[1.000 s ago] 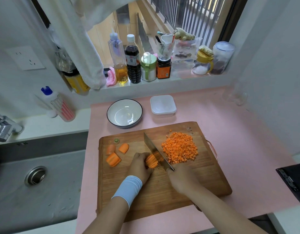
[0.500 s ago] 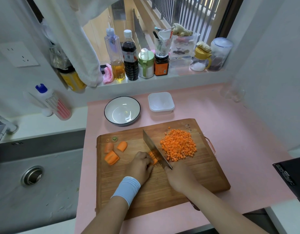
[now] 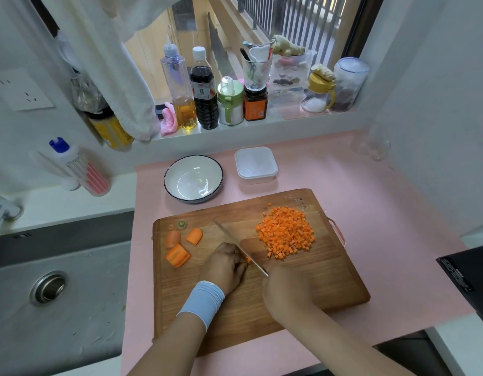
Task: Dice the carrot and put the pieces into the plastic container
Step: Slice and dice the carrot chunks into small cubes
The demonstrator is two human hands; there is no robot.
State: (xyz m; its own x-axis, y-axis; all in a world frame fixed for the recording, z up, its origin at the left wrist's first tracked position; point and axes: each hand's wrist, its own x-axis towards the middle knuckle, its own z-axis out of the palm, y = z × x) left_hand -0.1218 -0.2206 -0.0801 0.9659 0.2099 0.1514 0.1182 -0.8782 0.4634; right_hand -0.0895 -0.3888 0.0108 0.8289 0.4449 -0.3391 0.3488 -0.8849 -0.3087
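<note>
Three carrot chunks lay at nine o'clock of the left hand, which pinned a carrot stub while the right hand gripped the knife — mid-dice. Next, probably another slice; the plastic container sat at twelve.

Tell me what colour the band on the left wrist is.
Light blue; the wristband shows in the head view.

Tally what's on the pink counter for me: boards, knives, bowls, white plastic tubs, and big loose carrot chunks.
Cutting board: 1
Knife: 1
Bowl: 1
Plastic container: 1
Loose carrot chunks: 3
Total: 7
</note>
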